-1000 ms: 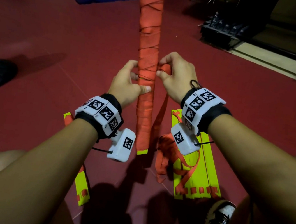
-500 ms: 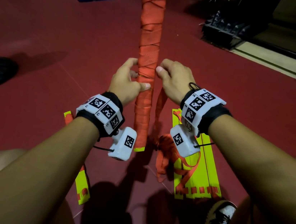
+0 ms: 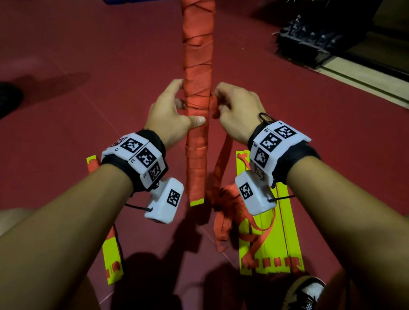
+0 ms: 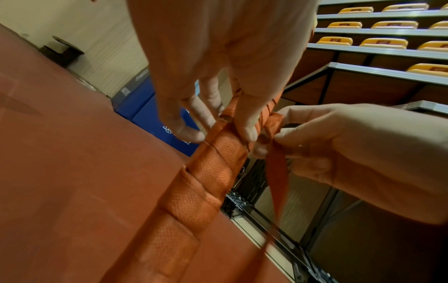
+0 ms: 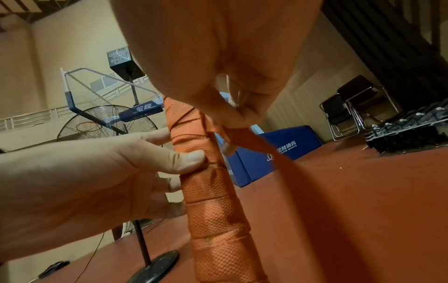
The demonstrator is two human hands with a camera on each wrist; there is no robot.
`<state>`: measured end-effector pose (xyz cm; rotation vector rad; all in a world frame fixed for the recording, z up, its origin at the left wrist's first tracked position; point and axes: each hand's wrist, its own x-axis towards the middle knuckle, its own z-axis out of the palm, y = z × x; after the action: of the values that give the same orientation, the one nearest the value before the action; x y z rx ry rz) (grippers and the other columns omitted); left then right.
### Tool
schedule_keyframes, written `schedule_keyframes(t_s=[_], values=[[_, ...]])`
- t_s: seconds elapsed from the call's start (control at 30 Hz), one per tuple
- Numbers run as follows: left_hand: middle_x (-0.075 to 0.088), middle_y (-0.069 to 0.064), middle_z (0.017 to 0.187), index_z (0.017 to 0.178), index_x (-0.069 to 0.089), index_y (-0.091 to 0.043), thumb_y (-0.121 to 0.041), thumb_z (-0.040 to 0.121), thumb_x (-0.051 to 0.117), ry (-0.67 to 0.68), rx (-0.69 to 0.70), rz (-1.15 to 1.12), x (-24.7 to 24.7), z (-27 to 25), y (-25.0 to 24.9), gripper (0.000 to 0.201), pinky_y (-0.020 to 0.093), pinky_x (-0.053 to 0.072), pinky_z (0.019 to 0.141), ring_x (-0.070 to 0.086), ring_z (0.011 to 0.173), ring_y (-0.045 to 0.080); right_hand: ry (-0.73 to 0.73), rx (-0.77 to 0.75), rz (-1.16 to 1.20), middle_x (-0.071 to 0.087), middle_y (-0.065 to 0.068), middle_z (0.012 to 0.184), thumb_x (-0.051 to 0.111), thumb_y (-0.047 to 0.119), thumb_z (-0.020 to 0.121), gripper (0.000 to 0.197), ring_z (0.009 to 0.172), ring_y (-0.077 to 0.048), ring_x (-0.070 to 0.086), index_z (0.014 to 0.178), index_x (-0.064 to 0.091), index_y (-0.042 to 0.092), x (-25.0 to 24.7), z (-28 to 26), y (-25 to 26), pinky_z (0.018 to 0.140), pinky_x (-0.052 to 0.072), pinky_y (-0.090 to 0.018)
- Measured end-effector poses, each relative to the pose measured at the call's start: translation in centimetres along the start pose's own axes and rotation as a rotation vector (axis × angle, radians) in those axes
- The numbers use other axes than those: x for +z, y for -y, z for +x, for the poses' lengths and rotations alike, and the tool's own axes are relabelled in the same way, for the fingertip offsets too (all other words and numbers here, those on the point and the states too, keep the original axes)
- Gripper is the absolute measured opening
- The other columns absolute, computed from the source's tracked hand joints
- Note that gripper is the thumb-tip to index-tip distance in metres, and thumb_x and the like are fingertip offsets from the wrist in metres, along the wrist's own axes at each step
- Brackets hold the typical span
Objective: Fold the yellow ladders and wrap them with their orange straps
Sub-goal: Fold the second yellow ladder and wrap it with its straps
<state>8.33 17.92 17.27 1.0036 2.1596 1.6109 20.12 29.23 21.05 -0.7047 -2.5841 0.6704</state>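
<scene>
while the left hand point(image 3: 169, 116) grips the wrapped ladder bundle point(image 3: 198, 57) with curled fingers, the right hand point(image 3: 237, 115) pinches the loose orange strap point(image 3: 222, 157) beside it.

A long folded yellow ladder bundle wound in orange webbing strap point(image 3: 195, 80) stands upright. The left hand point(image 3: 170, 116) grips it, thumb across the front. The right hand point(image 3: 237, 115) seems to pinch the loose orange strap tail point(image 3: 220, 162) just beside it. Flat yellow ladder slats point(image 3: 275, 239) lie on the dark red floor point(image 3: 82, 47).

Folded yellow ladder point(image 3: 196, 201) held upright, bound in orange strap point(image 3: 198, 57); loose strap tail point(image 3: 220, 162) hangs beside.
</scene>
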Motion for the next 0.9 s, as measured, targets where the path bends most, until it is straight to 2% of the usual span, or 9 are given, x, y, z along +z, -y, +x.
schedule_keyframes(t_s=[0.13,0.23,0.3,0.4,0.47,0.57,0.7,0.8,0.9], values=[[0.075,-0.003,0.091,0.109,0.059,-0.049,-0.026,0.059,0.084,0.011,0.024,0.004,0.0,-0.2,-0.2,0.061,0.056,0.060,0.085,0.074,0.091,0.020,0.033,0.044,0.059,0.071,-0.006,0.083,0.041,0.003,0.078,0.024,0.088,-0.031,0.066,0.089,0.057,0.018,-0.3,0.0,0.3,0.080,0.053,-0.037],[0.075,-0.007,0.089,0.112,0.061,-0.046,-0.024,0.061,0.085,0.011,0.041,0.015,0.0,-0.2,-0.3,0.060,0.053,0.061,0.083,0.073,0.088,0.015,0.071,0.057,0.051,0.067,-0.006,0.086,0.048,0.015,0.087,0.005,0.087,-0.032,0.059,0.085,0.051,0.018,-0.5,-0.2,0.7,0.067,0.041,-0.035],[0.075,-0.004,0.092,0.120,0.062,-0.041,-0.022,0.064,0.086,0.017,0.063,0.024,0.0,-0.3,-0.3,0.063,0.049,0.062,0.082,0.072,0.086,0.013,0.059,0.071,0.068,0.061,-0.001,0.081,0.055,0.034,0.091,0.020,0.081,-0.027,0.055,0.079,0.046,0.021,-0.5,-0.4,0.8,0.060,0.032,-0.033],[0.075,0.004,0.101,0.128,0.059,-0.042,-0.030,0.060,0.085,0.062,0.108,-0.004,0.2,-0.5,-0.4,0.073,0.047,0.062,0.086,0.073,0.093,0.019,0.027,0.040,0.040,0.063,0.000,0.088,0.064,0.062,0.084,0.042,0.081,-0.021,0.055,0.090,0.049,0.023,-0.2,-0.6,0.7,0.066,0.035,-0.029],[0.075,0.009,0.105,0.131,0.055,-0.045,-0.031,0.059,0.086,0.096,0.119,-0.026,0.5,-0.6,-0.5,0.080,0.051,0.060,0.089,0.073,0.099,0.027,-0.003,0.048,0.050,0.065,-0.002,0.092,0.065,0.069,0.080,0.053,0.082,-0.021,0.057,0.097,0.052,0.020,0.1,-0.5,0.5,0.068,0.038,-0.029],[0.073,0.008,0.110,0.142,0.047,-0.040,-0.016,0.066,0.086,0.180,0.114,-0.056,0.5,-0.7,-0.8,0.089,0.049,0.062,0.085,0.073,0.096,0.025,-0.057,0.046,0.049,0.064,0.000,0.091,0.063,0.068,0.082,0.053,0.082,-0.021,0.056,0.100,0.057,0.019,0.2,-0.3,0.1,0.067,0.036,-0.028],[0.063,0.008,0.097,0.157,0.026,-0.026,0.023,0.079,0.065,0.340,0.081,-0.119,0.2,-0.6,-1.2,0.101,0.025,0.057,0.061,0.063,0.065,0.009,-0.047,0.002,0.030,0.055,0.006,0.080,0.062,0.053,0.091,0.032,0.077,-0.018,0.048,0.088,0.049,0.025,0.0,-0.1,-0.2,0.062,0.026,-0.026],[0.060,-0.006,0.088,0.158,0.017,-0.031,0.028,0.083,0.055,0.397,0.077,-0.111,0.3,-0.8,-1.1,0.103,0.021,0.052,0.060,0.056,0.065,0.004,-0.027,-0.010,0.040,0.049,0.010,0.068,0.063,0.049,0.091,0.035,0.067,-0.016,0.047,0.075,0.042,0.027,-0.3,0.0,-0.5,0.059,0.025,-0.027],[0.062,-0.013,0.076,0.161,0.009,-0.030,0.025,0.088,0.050,0.381,0.071,-0.114,0.5,-0.7,-0.6,0.100,0.020,0.051,0.062,0.053,0.065,0.005,-0.028,-0.022,0.037,0.048,0.010,0.066,0.065,0.046,0.091,0.033,0.066,-0.017,0.048,0.077,0.045,0.024,-0.4,0.2,-0.8,0.057,0.024,-0.029]])
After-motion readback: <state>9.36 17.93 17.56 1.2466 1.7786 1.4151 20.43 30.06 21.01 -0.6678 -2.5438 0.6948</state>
